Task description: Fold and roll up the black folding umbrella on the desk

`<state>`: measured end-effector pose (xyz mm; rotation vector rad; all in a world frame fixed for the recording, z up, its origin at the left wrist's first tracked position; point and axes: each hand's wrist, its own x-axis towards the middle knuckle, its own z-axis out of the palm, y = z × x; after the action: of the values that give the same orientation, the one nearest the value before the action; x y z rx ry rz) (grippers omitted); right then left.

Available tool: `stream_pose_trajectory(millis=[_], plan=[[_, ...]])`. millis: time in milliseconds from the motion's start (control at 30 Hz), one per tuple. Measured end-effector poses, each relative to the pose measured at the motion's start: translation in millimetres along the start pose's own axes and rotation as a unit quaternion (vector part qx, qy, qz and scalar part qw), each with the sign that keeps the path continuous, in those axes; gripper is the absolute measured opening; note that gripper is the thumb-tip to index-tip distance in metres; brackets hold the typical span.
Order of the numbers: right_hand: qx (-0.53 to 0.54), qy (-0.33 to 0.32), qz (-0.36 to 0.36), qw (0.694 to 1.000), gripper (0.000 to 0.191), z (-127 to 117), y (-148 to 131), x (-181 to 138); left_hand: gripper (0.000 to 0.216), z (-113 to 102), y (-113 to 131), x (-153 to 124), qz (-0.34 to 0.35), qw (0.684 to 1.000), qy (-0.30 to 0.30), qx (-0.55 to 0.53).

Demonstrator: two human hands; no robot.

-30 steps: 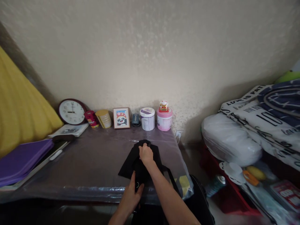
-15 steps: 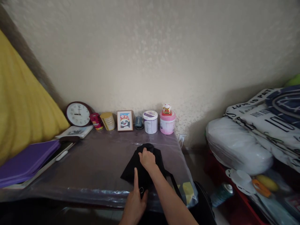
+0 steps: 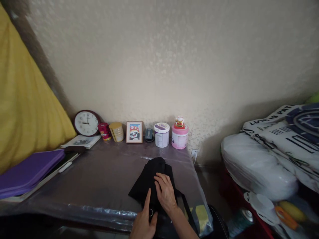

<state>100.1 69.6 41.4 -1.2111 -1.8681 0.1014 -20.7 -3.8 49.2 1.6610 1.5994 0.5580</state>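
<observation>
A black folding umbrella (image 3: 144, 182), by the look of it, lies on the table near its front edge, its dark cloth loosely fanned out. My left hand (image 3: 144, 220) grips its near end, where a small pale ring shows between thumb and forefinger; the forefinger points forward along the cloth. Flat on top of the cloth rests my right hand (image 3: 165, 192), fingers stretched forward and slightly apart. A black strap (image 3: 188, 209) trails toward the table's right edge. The left hand's other fingers are hidden.
Along the wall stand a clock (image 3: 86, 122), a framed panda picture (image 3: 134, 132), a white-and-purple tub (image 3: 161, 136) and a pink tub (image 3: 179, 139) with a lucky-cat figurine. Purple folders (image 3: 30, 172) lie left. A red bin (image 3: 259, 220) and bagged bedding (image 3: 256, 162) are right of the plastic-covered table (image 3: 104, 176).
My right hand has drawn back toward me from the far end of the cloth, its fingers now straightened and flat. The left hand stays at the near end. The view has shifted slightly.
</observation>
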Motion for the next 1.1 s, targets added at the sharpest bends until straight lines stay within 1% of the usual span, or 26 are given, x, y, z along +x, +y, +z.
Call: stream_pose_trajectory(millis=[67, 200, 300, 400, 433, 500, 567, 667, 767, 867, 1033, 1100], plan=[[-0.014, 0.007, 0.001, 1.0, 0.029, 9, 13, 8, 0.069, 0, 1, 0, -0.011, 1.0, -0.002, 0.0], [-0.04, -0.011, 0.022, 0.999, 0.033, 27, 48, 47, 0.071, 0, -1, 2, -0.023, 1.0, -0.003, -0.012], [-0.064, -0.029, 0.085, 0.994, 0.034, 29, 71, 71, 0.072, 1, -3, 3, -0.021, 1.0, -0.004, -0.022], [-0.073, 0.01, 0.15, 0.986, 0.035, 21, 79, 72, 0.072, 1, -3, 4, -0.026, 0.999, -0.005, -0.027], [-0.068, 0.025, 0.16, 0.984, 0.036, 18, 77, 67, 0.073, 1, -3, 4, -0.026, 0.999, -0.006, -0.028], [-0.05, 0.033, 0.169, 0.984, 0.037, 14, 69, 51, 0.074, 1, -2, 4, -0.024, 0.999, -0.008, -0.027], [-0.041, 0.01, 0.178, 0.983, 0.038, 17, 56, 34, 0.073, 3, -2, 4, -0.024, 0.999, -0.005, -0.02], [-0.065, -0.011, 0.216, 0.974, 0.044, 27, 36, 17, 0.071, 6, -2, 4, -0.027, 1.0, 0.0, 0.015], [-0.09, -0.038, 0.245, 0.965, 0.051, 33, 22, 16, 0.07, 9, -2, 4, -0.034, 0.995, -0.007, 0.092], [-0.109, -0.056, 0.273, 0.954, 0.058, 32, 13, 24, 0.07, 12, 1, 3, -0.036, 0.987, -0.023, 0.157], [-0.099, -0.062, 0.317, 0.941, 0.069, 31, 4, 33, 0.072, 17, 10, 3, -0.047, 0.978, -0.04, 0.201], [-0.067, -0.045, 0.343, 0.936, 0.076, 34, 6, 33, 0.071, 18, 15, 2, -0.059, 0.975, -0.043, 0.21]])
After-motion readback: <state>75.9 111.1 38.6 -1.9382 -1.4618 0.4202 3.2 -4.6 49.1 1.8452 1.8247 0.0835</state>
